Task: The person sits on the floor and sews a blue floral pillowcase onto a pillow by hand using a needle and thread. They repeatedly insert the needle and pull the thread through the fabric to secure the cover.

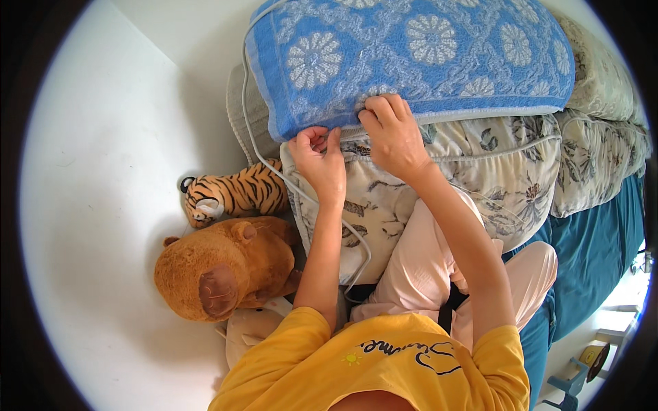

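A bright yellow T-shirt (411, 342) covers the torso, cut with a curved neckline. Across its chest runs dark cursive lettering (375, 346), joined by a looping line drawing (445, 368) and a small yellow sun (351, 358). The short sleeves, left (277, 346) and right (504, 349), are plain yellow and end above the elbows. Below are loose pale pink trousers (418, 264) with soft creases. The forearms (325, 240) and hands (319, 164) are bare.
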A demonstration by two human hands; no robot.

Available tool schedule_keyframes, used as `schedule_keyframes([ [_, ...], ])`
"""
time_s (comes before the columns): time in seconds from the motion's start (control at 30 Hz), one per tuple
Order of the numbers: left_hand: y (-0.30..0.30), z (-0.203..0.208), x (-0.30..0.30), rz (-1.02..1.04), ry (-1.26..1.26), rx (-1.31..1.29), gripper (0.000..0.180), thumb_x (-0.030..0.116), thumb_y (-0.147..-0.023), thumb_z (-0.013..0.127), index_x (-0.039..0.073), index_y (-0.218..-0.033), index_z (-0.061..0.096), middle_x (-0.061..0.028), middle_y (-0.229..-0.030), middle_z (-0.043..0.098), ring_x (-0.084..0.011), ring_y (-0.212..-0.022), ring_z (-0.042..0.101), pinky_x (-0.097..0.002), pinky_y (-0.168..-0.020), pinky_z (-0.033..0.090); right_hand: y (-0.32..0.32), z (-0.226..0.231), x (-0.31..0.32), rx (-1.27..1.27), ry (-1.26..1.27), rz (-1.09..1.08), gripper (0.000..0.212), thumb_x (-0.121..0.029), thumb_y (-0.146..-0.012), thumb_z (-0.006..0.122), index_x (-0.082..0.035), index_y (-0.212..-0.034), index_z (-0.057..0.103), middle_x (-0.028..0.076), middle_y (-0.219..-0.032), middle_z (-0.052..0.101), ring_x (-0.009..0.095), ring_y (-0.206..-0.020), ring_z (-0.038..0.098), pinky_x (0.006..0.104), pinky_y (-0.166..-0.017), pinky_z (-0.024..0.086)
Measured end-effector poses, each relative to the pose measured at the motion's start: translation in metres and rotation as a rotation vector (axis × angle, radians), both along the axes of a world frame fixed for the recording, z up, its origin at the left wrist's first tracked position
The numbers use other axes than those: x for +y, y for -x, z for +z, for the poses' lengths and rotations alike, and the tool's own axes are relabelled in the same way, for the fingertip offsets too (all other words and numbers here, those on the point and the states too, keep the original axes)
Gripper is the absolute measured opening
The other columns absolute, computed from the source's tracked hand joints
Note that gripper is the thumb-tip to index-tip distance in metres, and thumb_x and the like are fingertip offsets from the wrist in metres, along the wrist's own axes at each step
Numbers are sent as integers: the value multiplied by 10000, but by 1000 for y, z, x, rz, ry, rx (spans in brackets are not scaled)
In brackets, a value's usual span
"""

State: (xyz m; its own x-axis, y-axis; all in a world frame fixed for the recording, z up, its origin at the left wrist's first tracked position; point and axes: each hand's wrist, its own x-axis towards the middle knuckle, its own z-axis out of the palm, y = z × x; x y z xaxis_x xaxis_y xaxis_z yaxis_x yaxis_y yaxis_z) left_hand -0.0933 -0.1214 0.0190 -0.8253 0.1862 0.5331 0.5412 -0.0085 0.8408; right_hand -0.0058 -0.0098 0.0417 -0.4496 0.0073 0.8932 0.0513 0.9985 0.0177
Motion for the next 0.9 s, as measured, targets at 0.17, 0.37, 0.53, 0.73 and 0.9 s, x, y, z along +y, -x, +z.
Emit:
schedule_keyframes([
  [0.17,1,2,2,-15,-30,-56,226,97,-798,768,-18,-877,591,-72,-946,467,-151,-745,500,-281,-706,459,2,8,-8,-62,-85,-174,130,-72,-663,614,-68,-756,522,80,-898,456,245,-853,461,340,-706,369],
  [0.37,4,1,3,7,4,-45,231,113,-809,765,-11,-831,571,-79,-936,461,-152,-730,502,-284,-676,457,6,5,-2,6,-68,-95,131,-74,-663,613,-87,-769,536,60,-898,464,234,-862,465,345,-719,370],
  [0.53,-2,2,13,128,16,73,242,109,-816,757,0,-804,541,-72,-883,463,-154,-686,480,-286,-638,436,6,-1,6,74,26,9,173,-47,-649,610,-62,-815,563,54,-931,486,254,-891,475,362,-754,388],
  [0.73,-1,-5,17,134,-16,154,243,88,-822,746,3,-822,519,-74,-885,449,-158,-668,459,-294,-620,419,9,-8,15,114,110,115,215,-15,-631,609,-52,-843,595,42,-962,522,260,-923,490,378,-778,409],
  [0.9,0,-5,18,154,7,202,229,73,-826,738,2,-832,520,-69,-888,440,-156,-678,448,-295,-618,417,18,-12,19,168,107,138,243,-11,-613,617,-64,-850,623,16,-976,547,248,-911,500,371,-759,401],
])
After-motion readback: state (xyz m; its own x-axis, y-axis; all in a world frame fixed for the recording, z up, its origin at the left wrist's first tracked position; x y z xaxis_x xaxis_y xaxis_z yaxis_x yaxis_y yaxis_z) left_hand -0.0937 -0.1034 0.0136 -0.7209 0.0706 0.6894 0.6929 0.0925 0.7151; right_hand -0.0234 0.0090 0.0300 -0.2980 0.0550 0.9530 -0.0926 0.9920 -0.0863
